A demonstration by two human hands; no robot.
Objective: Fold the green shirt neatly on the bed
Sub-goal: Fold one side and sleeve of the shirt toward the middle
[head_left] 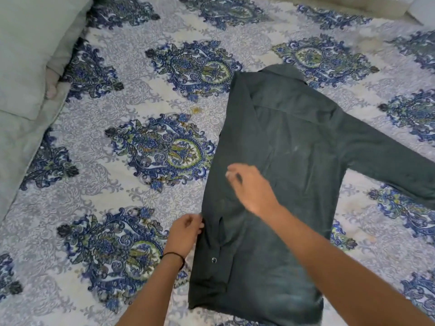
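The dark green shirt (289,161) lies back-up on the patterned bed sheet (131,109), collar pointing away from me. Its left side is folded in over the back, and the right sleeve stretches out flat toward the right edge. My left hand (184,234) pinches the folded left edge of the shirt near the cuff with a button. My right hand (249,184) hovers blurred over the shirt's middle with fingers loosely curled, holding nothing that I can see.
A pale green pillow (26,50) and pale bedding lie along the left side of the bed. A light blanket or cushion edge (367,5) shows at the top right. The blue paisley sheet spreads around the shirt.
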